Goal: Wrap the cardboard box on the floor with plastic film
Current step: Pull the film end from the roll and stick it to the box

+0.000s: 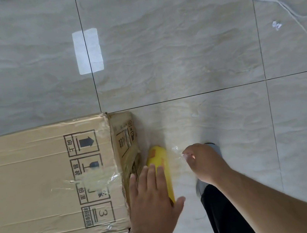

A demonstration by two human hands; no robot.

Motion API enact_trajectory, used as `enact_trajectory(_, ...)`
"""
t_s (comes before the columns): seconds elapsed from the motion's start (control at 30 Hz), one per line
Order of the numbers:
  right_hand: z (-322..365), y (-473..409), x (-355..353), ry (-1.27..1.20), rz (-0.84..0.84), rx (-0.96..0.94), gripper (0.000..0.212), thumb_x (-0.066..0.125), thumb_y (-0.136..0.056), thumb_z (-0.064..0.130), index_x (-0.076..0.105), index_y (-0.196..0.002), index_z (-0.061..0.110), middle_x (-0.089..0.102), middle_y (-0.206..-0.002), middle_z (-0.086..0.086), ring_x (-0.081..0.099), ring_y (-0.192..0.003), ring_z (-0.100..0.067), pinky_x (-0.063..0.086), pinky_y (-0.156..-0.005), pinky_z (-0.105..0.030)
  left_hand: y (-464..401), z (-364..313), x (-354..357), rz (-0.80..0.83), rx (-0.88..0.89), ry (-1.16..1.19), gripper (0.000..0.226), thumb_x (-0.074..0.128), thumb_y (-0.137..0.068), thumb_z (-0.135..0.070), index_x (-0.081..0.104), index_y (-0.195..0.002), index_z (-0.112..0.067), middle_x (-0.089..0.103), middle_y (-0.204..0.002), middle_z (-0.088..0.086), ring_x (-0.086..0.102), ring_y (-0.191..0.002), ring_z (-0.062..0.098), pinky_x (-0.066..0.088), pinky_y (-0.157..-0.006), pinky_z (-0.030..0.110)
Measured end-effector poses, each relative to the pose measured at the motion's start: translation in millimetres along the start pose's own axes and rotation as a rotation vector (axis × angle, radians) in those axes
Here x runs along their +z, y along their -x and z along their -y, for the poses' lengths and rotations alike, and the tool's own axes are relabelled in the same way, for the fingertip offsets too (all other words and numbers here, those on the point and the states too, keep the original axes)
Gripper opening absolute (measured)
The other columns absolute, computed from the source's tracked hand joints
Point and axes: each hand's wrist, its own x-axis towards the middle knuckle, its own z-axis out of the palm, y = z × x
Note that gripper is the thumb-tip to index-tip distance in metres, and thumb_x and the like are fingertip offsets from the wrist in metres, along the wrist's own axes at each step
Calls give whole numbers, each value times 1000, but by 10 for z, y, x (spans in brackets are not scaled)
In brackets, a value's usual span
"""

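From the head camera, a long cardboard box (48,181) lies flat on the tiled floor (180,55), filling the lower left of the view, its end face turned toward the middle. Clear plastic film already clings in wrinkled bands over its top, across the printed handling symbols. Just beside the box's end lies a yellow roll (159,166) of film, on the floor between the box and the person's shoe (213,146).

The left hand (153,197) is spread over the near end of the roll, its fingers (152,174) straight and slightly apart, lying on the roll, the thumb out to the right.

The right hand (205,161) is just right of the roll, fingers (189,155) curled and pinched together on a crumpled edge of plastic film (178,151) that stretches from the roll.

A thin white cord (278,2) trails over the floor at the upper right, well apart from the box.
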Motion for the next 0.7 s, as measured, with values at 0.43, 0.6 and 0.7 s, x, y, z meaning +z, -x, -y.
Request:
enact_trajectory(0.43, 246, -208, -143, -31, -109, -44, 26, 52, -109, 19, 77, -117, 17, 73, -116, 2, 65, -112, -18, 45, -94, -28, -196, 124, -198, 20, -355, 82, 66, 60, -64, -73, 57, -105, -22, 53, -98, -2, 58, -88, 29, 51, -60, 40)
enact_trajectory(0.6, 566, -321, 119, -320, -275, 79, 21, 58, -107, 18, 77, -115, 15, 71, -114, 3, 64, -103, -15, 42, -86, -21, -273, 51, -317, 47, -337, 15, 63, 72, -60, -65, 61, -89, -10, 61, -86, 8, 64, -79, 36, 49, -71, 49)
enact_trajectory(0.7, 696, -303, 289, -415, -343, 45, 22, 62, -103, 15, 79, -117, 15, 73, -117, 2, 69, -105, -16, 53, -95, -26, -357, 63, -308, 91, -261, -25, 71, 76, -62, -56, 69, -111, -5, 68, -124, 16, 65, -115, 37, 52, -94, 57)
